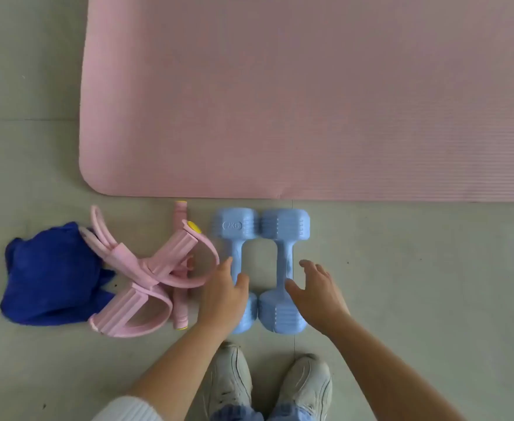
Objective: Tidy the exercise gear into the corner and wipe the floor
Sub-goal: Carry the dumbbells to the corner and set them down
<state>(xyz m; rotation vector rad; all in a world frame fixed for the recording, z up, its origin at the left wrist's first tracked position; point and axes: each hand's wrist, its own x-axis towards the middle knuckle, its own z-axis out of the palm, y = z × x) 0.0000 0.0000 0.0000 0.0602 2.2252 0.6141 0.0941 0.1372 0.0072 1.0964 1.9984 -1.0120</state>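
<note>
- left dumbbell (234, 226) and right dumbbell (284, 226) were laid parallel at lower centre, handles exposed for lifting.
- left hand (224, 296) and right hand (318, 294) were set at the handles, fingers apart, nothing clamped.

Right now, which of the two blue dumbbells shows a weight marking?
The left dumbbell, beside the pink resistance band: its far head reads 2KG. The right dumbbell shows none.
</note>
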